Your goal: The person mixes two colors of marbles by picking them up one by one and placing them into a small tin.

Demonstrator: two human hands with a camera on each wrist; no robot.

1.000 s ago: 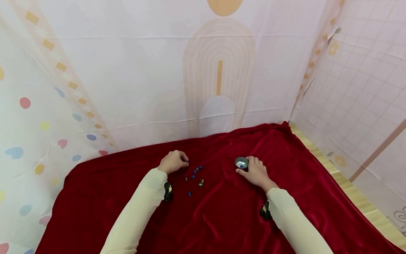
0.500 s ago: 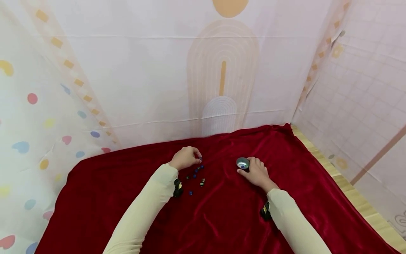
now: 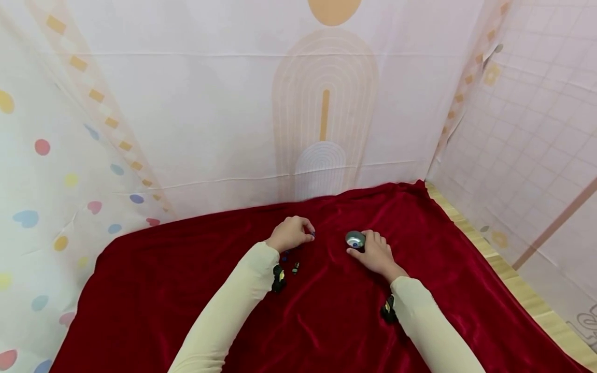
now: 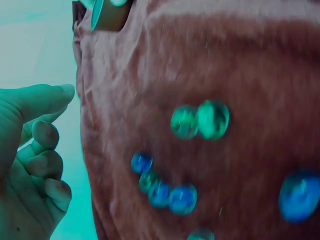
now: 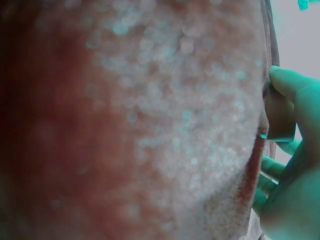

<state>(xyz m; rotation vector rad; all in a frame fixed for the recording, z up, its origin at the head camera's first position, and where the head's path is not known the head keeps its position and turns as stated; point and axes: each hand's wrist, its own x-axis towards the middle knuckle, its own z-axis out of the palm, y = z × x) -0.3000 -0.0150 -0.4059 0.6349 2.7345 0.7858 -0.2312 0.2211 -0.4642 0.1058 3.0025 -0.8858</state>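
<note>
The person's left hand [image 3: 290, 233] is pinching a small, round blue marble [image 3: 313, 234] between thumb and fingertips above a dark red velvet cloth [image 3: 345, 316]. The right hand [image 3: 377, 252] is holding a small, round silvery metal cup [image 3: 355, 235], thumb on one side and fingers on the other; a blue marble is showing inside. The cup is sitting well to the right of the loose marbles. In the left wrist view, two green glass marbles [image 4: 213, 120] are touching, four blue and green glass marbles [image 4: 183, 199] are lying in a curved row near them, and a single blue glass marble [image 4: 299, 196] is resting well apart.
</note>
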